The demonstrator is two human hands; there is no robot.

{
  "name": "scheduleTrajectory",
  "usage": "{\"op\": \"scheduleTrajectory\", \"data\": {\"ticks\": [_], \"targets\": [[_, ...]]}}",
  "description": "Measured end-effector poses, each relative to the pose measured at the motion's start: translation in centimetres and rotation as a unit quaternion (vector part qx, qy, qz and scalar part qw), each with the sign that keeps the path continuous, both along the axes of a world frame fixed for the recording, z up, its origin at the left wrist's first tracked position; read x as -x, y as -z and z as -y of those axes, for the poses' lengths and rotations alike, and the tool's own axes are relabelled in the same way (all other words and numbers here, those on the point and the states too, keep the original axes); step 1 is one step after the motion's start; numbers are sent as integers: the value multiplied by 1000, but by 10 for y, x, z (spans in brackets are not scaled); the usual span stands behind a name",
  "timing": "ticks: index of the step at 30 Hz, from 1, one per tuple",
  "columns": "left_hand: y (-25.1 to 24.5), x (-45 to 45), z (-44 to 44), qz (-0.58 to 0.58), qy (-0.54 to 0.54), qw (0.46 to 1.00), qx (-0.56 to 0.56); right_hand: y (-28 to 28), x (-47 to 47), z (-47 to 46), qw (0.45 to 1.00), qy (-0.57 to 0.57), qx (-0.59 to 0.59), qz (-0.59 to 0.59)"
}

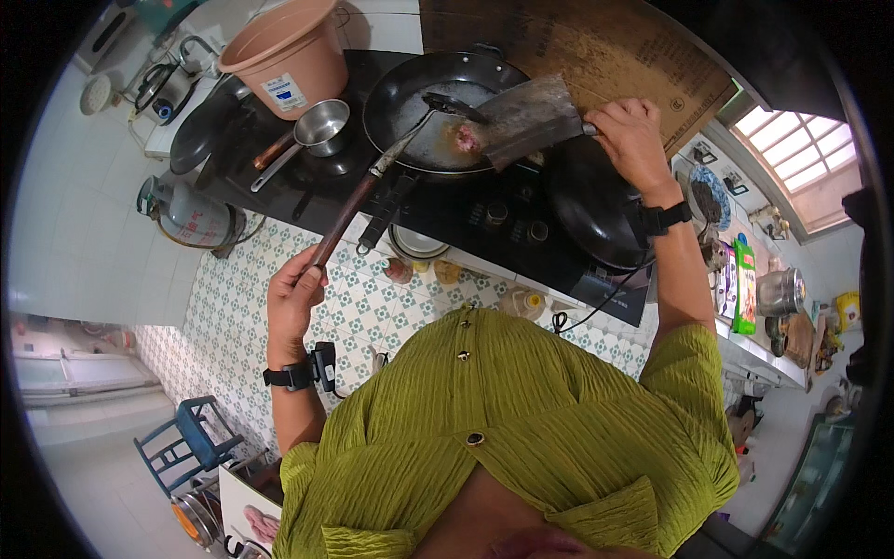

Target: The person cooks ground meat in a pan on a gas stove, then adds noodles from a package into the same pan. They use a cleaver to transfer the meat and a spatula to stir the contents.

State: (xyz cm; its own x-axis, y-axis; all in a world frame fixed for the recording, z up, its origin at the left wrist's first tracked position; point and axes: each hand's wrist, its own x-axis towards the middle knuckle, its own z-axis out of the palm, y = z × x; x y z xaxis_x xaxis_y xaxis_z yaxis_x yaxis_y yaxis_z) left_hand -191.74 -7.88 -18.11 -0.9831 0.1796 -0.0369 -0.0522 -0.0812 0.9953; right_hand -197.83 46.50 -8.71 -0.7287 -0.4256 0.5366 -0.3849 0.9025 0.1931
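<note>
My left hand [297, 297] grips the wooden handle of a long cooking spatula [349, 209], whose dark head is inside the wok. In my right hand [628, 143] is the short handle of a wide cleaver [534, 115], its blade tilted over the wok's right side. The black wok [391, 91] sits on the black glass stove, with its handle towards me. Pale, bubbly liquid or oil covers its bottom, and a small lump of pinkish raw meat [466, 138] lies in it, close to the blade's edge.
A pink plastic bucket [293, 56] and a small steel saucepan [322, 128] stand left of the wok. A dark pan or lid [594, 202] lies right of it. Cardboard [628, 49] lines the back. A gas cylinder [192, 216] stands on the floor at left.
</note>
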Motion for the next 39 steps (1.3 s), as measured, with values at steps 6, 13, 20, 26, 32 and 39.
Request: {"op": "scheduleTrajectory", "data": {"ticks": [6,13,20,26,32,39], "targets": [[2,1,6,3,-27,1000,-1,-1,-2,-8,1000,5,-8,-19],[7,4,0,25,-48,998,46,3,-16,-16,997,34,49,-46],[-9,3,-24,0,-46,994,102,27,-48,-14,979,107,157,-73],[-24,21,-56,-114,-19,957,266,58,-72,12,926,139,348,-40],[-32,51,-102,-200,11,908,367,75,-95,37,874,140,464,-2],[-44,73,-144,-240,10,844,479,79,-110,40,882,130,452,-15]]}}
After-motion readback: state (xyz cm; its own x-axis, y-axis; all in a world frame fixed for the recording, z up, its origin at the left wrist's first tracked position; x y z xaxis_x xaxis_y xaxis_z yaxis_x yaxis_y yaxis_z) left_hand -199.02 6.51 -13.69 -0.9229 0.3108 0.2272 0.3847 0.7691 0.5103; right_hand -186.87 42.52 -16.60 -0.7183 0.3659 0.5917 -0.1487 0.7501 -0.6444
